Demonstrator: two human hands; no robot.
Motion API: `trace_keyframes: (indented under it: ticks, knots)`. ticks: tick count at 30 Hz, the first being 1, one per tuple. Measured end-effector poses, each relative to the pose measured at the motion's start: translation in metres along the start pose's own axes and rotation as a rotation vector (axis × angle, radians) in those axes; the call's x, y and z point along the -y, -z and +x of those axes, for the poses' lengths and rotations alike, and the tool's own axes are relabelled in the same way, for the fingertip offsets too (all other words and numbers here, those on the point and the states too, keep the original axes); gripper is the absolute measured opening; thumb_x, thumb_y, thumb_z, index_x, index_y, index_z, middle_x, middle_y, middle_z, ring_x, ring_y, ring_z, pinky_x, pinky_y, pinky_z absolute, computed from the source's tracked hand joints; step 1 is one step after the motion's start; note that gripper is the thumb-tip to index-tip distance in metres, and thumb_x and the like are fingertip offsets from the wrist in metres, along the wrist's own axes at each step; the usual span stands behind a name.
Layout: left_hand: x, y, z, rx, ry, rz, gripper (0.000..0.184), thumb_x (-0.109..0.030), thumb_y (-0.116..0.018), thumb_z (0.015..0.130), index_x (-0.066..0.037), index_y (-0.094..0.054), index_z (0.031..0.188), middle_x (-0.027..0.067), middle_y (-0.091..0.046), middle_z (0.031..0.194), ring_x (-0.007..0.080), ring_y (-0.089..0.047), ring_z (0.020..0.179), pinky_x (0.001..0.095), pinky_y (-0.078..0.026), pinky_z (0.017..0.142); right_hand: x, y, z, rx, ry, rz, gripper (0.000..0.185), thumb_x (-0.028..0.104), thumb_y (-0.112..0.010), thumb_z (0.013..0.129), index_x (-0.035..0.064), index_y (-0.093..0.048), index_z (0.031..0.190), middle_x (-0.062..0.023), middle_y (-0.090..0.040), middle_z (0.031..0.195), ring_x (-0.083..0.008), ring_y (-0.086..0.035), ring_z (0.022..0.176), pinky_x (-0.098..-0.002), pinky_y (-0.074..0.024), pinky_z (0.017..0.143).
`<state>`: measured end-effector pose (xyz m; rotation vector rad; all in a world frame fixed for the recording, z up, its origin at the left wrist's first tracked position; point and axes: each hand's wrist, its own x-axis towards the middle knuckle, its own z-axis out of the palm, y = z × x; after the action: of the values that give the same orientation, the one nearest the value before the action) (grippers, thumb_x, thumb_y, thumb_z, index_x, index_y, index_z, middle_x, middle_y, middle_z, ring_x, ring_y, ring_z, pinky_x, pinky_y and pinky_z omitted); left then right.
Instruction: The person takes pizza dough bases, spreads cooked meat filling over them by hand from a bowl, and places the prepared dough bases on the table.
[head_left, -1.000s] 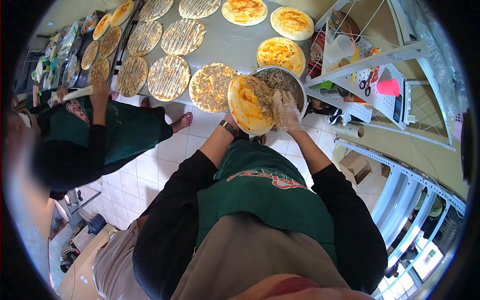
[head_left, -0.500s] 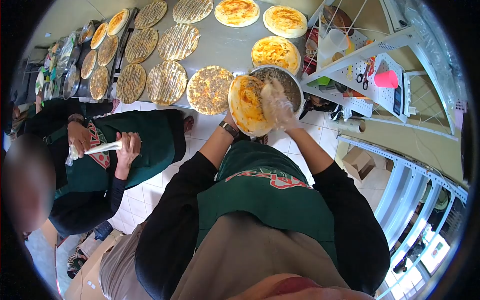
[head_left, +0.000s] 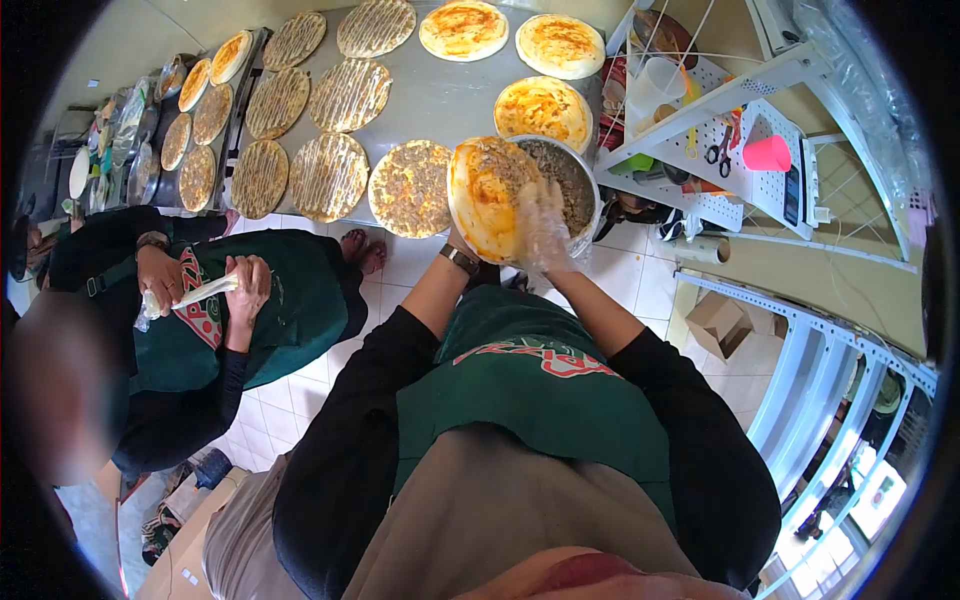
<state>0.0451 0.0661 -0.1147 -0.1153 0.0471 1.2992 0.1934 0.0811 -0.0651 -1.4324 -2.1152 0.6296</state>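
Through my feed, I have the left hand (head_left: 457, 238) under the near left edge of a round crust (head_left: 478, 205), grasping it; most of its fingers are hidden by the bread. The crust sits just ahead of that hand, tilted, with red-orange sauce showing and crumbly topping (head_left: 497, 158) on its far part. My right hand (head_left: 545, 228), in a clear plastic glove, lies over the crust's right edge with its fingers turned down; it is blurred, and I cannot tell whether it is clenched on any topping.

Just ahead of the right hand I see a metal bowl (head_left: 592, 190) of the same crumbly stuff, partly covered by the crust; whether they touch, I cannot tell. Ahead and left of the left hand, a topped crust (head_left: 411, 188) lies on the metal table (head_left: 432, 98). Well left of it, a co-worker's hands (head_left: 247, 290) hold a white bag (head_left: 207, 290).
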Motion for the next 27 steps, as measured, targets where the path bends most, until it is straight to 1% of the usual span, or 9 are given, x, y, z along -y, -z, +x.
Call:
trace_keyframes:
  ticks: [2,4,7,10,16,18,19,21,27]
  knots:
    - [0.004,-0.010,-0.002,-0.011,-0.042,0.021,0.055,-0.049,-0.040,0.095,-0.011,-0.045,0.135,0.0117,-0.052,0.132,0.0283,-0.052,0.118,0.0450,-0.044,0.099,-0.018,-0.008,0.000,0.073,-0.161,-0.112,0.051,0.016,-0.050,0.087,-0.0024,-0.039,0.134,-0.0286,-0.040,0.137,-0.0423,-0.041,0.126,-0.0469,-0.0346,0.106]
    - [0.009,-0.024,-0.003,-0.031,-0.177,0.141,0.058,-0.050,-0.041,0.094,-0.010,-0.043,0.136,0.0126,-0.050,0.134,0.0298,-0.052,0.119,0.0463,-0.043,0.100,-0.044,-0.023,0.004,0.176,-0.712,0.593,0.071,0.053,-0.023,0.098,-0.0039,-0.040,0.136,-0.0186,-0.045,0.138,-0.0294,-0.043,0.127,-0.0355,-0.0323,0.108]
    - [0.008,-0.016,-0.004,-0.051,-0.090,0.101,0.057,-0.049,-0.039,0.096,-0.010,-0.041,0.138,0.0131,-0.049,0.136,0.0293,-0.050,0.121,0.0458,-0.042,0.102,0.036,0.045,0.039,-0.059,-0.997,1.379,0.080,0.063,-0.020,0.095,-0.0034,-0.039,0.136,-0.0151,-0.048,0.136,-0.0264,-0.047,0.124,-0.0365,-0.0341,0.107]
    - [0.002,-0.016,-0.001,-0.052,-0.087,0.083,0.057,-0.048,-0.039,0.096,-0.010,-0.041,0.138,0.0130,-0.048,0.137,0.0291,-0.050,0.122,0.0456,-0.042,0.102,-0.018,0.020,0.037,0.097,-0.819,1.583,0.084,0.067,-0.021,0.092,-0.0018,-0.035,0.139,-0.0158,-0.047,0.136,-0.0276,-0.045,0.124,-0.0405,-0.0346,0.107]
    - [-0.009,-0.017,-0.007,-0.056,-0.081,0.034,0.056,-0.047,-0.038,0.097,-0.011,-0.040,0.139,0.0130,-0.048,0.137,0.0284,-0.049,0.122,0.0451,-0.041,0.102,-0.051,0.008,0.050,0.227,-0.742,1.458,0.072,0.059,-0.030,0.095,0.0044,-0.034,0.141,-0.0181,-0.047,0.135,-0.0323,-0.045,0.124,-0.0440,-0.0363,0.105]
    - [-0.010,-0.020,-0.015,-0.062,-0.104,0.025,0.055,-0.047,-0.038,0.097,-0.011,-0.040,0.139,0.0130,-0.047,0.138,0.0282,-0.049,0.123,0.0449,-0.041,0.103,-0.073,0.014,0.061,0.534,-0.371,0.376,0.056,0.045,-0.039,0.096,0.0132,-0.037,0.141,-0.0209,-0.046,0.136,-0.0375,-0.045,0.123,-0.0459,-0.0374,0.104]
    - [-0.013,-0.021,-0.016,-0.064,-0.123,0.023,0.055,-0.047,-0.037,0.097,-0.011,-0.040,0.139,0.0130,-0.047,0.138,0.0280,-0.049,0.123,0.0448,-0.041,0.103,-0.075,0.011,0.063,0.554,-0.349,0.383,0.056,0.045,-0.039,0.096,0.0132,-0.037,0.141,-0.0209,-0.046,0.136,-0.0375,-0.045,0.123,-0.0459,-0.0374,0.104]
    - [-0.016,-0.024,-0.019,-0.067,-0.169,0.027,0.055,-0.046,-0.037,0.097,-0.011,-0.040,0.139,0.0130,-0.047,0.138,0.0278,-0.049,0.123,0.0447,-0.041,0.103,-0.070,0.006,0.057,0.412,-0.157,-0.404,0.049,0.031,-0.048,0.090,0.0189,-0.044,0.137,-0.0227,-0.045,0.136,-0.0408,-0.044,0.123,-0.0475,-0.0398,0.100]
    - [-0.033,-0.029,-0.033,-0.093,-0.266,0.012,0.054,-0.045,-0.036,0.098,-0.011,-0.039,0.140,0.0129,-0.046,0.139,0.0271,-0.048,0.124,0.0441,-0.040,0.103,-0.088,-0.053,0.029,0.328,0.093,-0.482,0.057,0.018,-0.063,0.074,0.0222,-0.051,0.129,-0.0190,-0.036,0.142,-0.0465,-0.049,0.112,-0.0478,-0.0466,0.090]
